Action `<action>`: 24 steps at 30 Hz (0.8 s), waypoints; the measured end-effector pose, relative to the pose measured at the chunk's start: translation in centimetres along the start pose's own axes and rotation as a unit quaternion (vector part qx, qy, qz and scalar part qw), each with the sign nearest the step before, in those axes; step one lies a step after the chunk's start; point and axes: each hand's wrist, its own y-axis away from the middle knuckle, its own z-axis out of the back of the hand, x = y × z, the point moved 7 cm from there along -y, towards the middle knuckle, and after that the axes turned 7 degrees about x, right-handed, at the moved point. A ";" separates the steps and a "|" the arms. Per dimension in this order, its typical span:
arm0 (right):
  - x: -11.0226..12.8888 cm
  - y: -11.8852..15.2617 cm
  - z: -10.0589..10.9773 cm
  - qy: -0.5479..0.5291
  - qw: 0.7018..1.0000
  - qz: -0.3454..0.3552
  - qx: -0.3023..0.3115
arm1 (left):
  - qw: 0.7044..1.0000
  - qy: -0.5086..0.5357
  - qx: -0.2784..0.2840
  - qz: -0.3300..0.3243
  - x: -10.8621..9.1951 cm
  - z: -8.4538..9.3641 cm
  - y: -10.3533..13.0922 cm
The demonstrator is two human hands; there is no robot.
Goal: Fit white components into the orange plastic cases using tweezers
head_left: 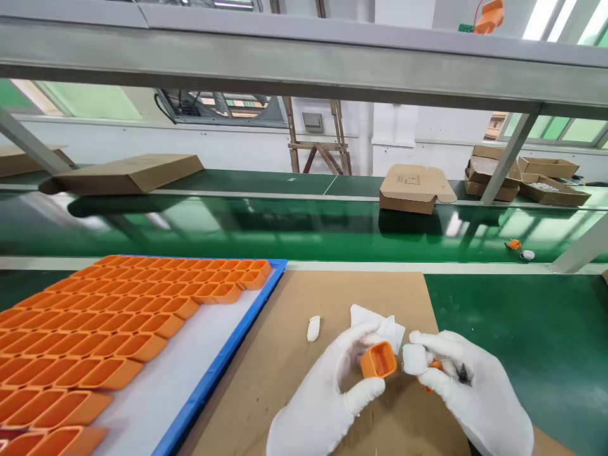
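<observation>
The gloved left hand (332,386) pinches an orange shell (379,360); the right hand (468,392) holds a white piece (415,359) beside it.

Two gloved hands show: the left hand (327,392) and the right hand (475,392). One blue tray (223,361) holds many orange shells (95,329) (too many to count well). One orange shell (379,360) is held. One small white piece (313,329) lies on one brown cardboard sheet (285,354).

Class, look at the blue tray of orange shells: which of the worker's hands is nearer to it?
Left. The left hand, holding an orange shell, is just right of the blue tray; the right hand is farther right.
</observation>
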 end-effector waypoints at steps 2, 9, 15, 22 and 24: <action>0.8 0.0 0.3 0.017 0.999 0.042 -0.020 | 1.000 0.027 -0.010 0.001 0.1 0.0 0.0; 1.4 0.7 0.7 0.020 0.995 0.082 -0.053 | 0.993 -0.064 -0.079 -0.057 -2.0 1.2 0.0; 2.7 1.1 0.6 0.051 0.980 0.176 -0.076 | 0.964 -0.166 -0.124 -0.168 -2.5 1.1 0.9; 3.6 1.7 0.4 0.065 0.966 0.238 -0.079 | 0.961 -0.181 -0.135 -0.159 -2.4 1.1 0.9; 3.7 1.9 0.2 0.065 0.965 0.243 -0.075 | 0.962 -0.181 -0.143 -0.146 -2.3 1.1 0.9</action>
